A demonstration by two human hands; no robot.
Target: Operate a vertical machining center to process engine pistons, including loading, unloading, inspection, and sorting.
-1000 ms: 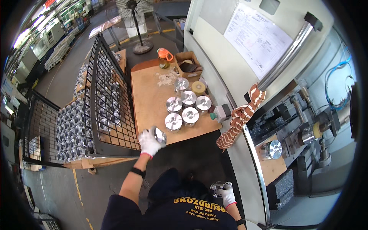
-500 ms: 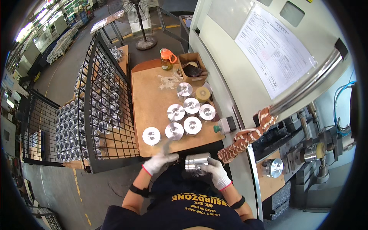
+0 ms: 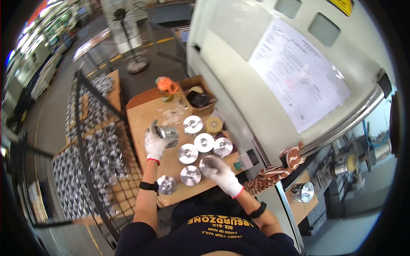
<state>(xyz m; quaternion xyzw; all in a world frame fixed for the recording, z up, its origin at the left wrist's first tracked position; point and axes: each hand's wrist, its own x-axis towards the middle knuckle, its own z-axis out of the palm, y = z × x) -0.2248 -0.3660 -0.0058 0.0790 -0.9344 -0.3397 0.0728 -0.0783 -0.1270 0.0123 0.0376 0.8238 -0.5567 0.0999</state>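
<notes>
Both my hands wear white gloves with red-trimmed cuffs. My left hand [image 3: 156, 143] is closed round a silvery metal piston [image 3: 170, 135], tilted on its side above the left part of the table. Somewhat blurred, my right hand [image 3: 221, 174] has its fingers round another piston [image 3: 206, 164] in the front group, hiding much of it. Around these, further pistons stand with their round faces up: one at the back [image 3: 193, 124], one in the middle [image 3: 204, 142], one to the right [image 3: 223, 146], one in front [image 3: 190, 175], and one by my left forearm [image 3: 167, 184].
The wooden tabletop [image 3: 143, 115] also holds a yellowish ring-shaped part [image 3: 214, 124], an orange-lidded bottle [image 3: 166, 87] and a cardboard box [image 3: 205, 87]. Mesh-sided racks of pistons [image 3: 77, 179] stand left. Rightward is a machine door [image 3: 239, 47] with a cloth-wrapped handle [image 3: 273, 170].
The piston from my right hand near my body is now in my left hand, out over the table. My right hand has reached forward onto a standing piston. The whole view has shifted.
</notes>
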